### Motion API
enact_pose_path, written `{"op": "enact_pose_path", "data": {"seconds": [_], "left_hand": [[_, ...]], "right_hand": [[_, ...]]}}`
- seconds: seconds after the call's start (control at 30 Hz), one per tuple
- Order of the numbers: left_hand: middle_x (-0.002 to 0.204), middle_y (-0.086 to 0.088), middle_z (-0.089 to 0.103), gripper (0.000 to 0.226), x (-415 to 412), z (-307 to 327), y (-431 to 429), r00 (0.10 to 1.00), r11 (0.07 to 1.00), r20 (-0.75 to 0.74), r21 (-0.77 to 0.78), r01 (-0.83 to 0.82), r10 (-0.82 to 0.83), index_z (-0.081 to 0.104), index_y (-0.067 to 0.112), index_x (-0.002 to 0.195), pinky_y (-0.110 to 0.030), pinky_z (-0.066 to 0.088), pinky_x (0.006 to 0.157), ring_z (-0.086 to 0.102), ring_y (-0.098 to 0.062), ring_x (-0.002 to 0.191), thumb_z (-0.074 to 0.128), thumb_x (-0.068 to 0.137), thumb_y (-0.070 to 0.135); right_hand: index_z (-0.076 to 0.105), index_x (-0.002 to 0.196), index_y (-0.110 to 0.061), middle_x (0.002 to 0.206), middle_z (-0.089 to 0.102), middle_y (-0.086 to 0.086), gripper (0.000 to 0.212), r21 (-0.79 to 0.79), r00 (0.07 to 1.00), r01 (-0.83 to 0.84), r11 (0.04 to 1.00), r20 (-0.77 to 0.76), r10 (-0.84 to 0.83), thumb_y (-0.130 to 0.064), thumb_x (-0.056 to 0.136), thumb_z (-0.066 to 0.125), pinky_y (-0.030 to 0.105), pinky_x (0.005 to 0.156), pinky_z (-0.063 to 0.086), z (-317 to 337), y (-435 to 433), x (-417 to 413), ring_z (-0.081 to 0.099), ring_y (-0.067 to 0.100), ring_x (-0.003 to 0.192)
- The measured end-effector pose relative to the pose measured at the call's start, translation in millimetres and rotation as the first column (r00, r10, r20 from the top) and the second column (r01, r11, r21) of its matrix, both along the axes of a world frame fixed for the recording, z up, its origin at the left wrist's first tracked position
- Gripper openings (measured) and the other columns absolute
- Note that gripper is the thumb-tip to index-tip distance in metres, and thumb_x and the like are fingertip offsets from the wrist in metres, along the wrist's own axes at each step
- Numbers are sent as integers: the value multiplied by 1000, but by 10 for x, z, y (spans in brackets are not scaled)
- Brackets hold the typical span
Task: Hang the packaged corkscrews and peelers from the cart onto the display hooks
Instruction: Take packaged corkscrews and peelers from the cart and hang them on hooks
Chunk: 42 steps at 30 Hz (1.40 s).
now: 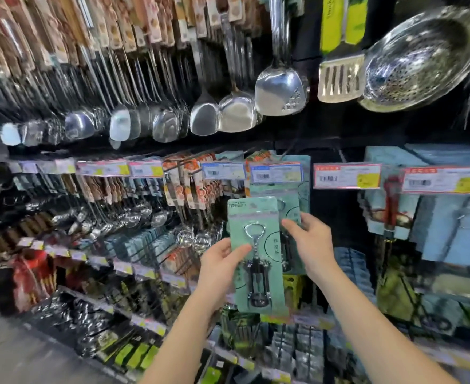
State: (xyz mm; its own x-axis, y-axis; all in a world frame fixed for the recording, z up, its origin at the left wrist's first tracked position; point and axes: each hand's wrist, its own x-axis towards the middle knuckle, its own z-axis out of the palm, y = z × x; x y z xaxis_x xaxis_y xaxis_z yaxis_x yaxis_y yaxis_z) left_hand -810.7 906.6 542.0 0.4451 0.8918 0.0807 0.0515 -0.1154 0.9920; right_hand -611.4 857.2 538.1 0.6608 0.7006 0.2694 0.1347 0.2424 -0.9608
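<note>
My left hand (222, 266) grips a green-carded corkscrew pack (257, 254) by its left edge, thumb across the front, fingers closed behind. My right hand (308, 242) pinches the right edge of a second corkscrew pack (293, 214) just behind it. Both are held up just below a blue-edged price tag (276, 173), in front of more green cards hanging there.

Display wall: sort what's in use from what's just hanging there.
In use: packaged corkscrew in left hand; second corkscrew pack at right hand.
Just hanging: steel spatulas, slotted turner, colander, price tags.
</note>
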Motion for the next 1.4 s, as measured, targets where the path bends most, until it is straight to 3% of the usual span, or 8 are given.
{"op": "enact_pose_path", "data": {"seconds": [0.17, 0.3, 0.37, 0.47, 0.57, 0.9, 1.3, 1.4], "left_hand": [[112, -1, 84, 22, -89, 2, 283, 995, 995, 30, 1, 97, -97, 75, 14, 121, -39, 60, 97, 79, -22, 107, 72, 99, 18], [113, 2, 84, 22, -101, -23, 484, 989, 990, 34, 3, 143, -143, 75, 16, 121, -37, 59, 99, 79, -18, 107, 73, 99, 16], [111, 0, 84, 21, -89, -43, 559, 984, 986, 58, -13, 167, -166, 76, 16, 119, -37, 60, 97, 79, -18, 104, 73, 98, 14], [98, 2, 85, 18, -68, -62, 626, 977, 978, 80, -54, 204, -199, 76, 16, 115, -28, 61, 77, 78, -11, 83, 74, 98, 15], [87, 6, 83, 20, -41, -68, 702, 965, 966, 74, -44, 255, -251, 75, 11, 117, -13, 55, 59, 74, 0, 66, 74, 97, 13], [111, 1, 84, 23, 68, -69, 858, 938, 941, 74, -10, 339, -337, 76, 16, 118, -30, 61, 92, 80, -14, 100, 76, 96, 11], [113, 0, 84, 23, 180, -78, 878, 933, 940, 126, -11, 341, -337, 77, 13, 119, -31, 61, 95, 79, -14, 102, 75, 96, 9], [110, 0, 84, 21, 253, -73, 822, 932, 941, 144, -28, 338, -331, 77, 14, 115, -24, 61, 89, 79, -12, 100, 74, 96, 6]], "right_hand": [[66, 94, 0, 86, 63, 0, 49, 27, 991, 133, 991, -8, -133, -46, 83, 79, 36, 82, 50, 30, 77, -161, 60, 18, 79], [73, 117, -7, 118, 76, 16, 60, 65, 985, 153, 986, -88, -147, -50, 77, 82, 49, 101, 57, 106, 109, -265, 70, 19, 109], [74, 101, -5, 104, 74, 27, 38, 92, 983, 173, 981, -75, -167, -38, 83, 79, 39, 87, 55, 151, 95, -316, 65, 16, 91], [77, 87, -14, 82, 79, 7, 5, 133, 970, 235, 963, -92, -224, -11, 92, 76, 26, 74, 54, 207, 57, -372, 65, 7, 76], [76, 88, -8, 90, 78, 19, 6, 159, 959, 275, 948, -113, -260, -6, 94, 74, 33, 75, 54, 218, 76, -429, 64, 14, 78], [79, 81, -30, 90, 78, 12, 24, 188, 921, 390, 901, -84, -381, -10, 93, 74, 38, 81, 56, 136, 79, -395, 66, 17, 80], [76, 97, -19, 97, 80, 0, 5, -67, 929, 352, 934, -101, -357, -19, 93, 73, 42, 89, 61, 144, 590, 240, 76, 26, 100], [68, 113, -13, 110, 76, 4, 31, -231, 918, 396, 888, 82, -388, -38, 95, 70, 41, 91, 56, 160, 706, 423, 71, 26, 101]]}}
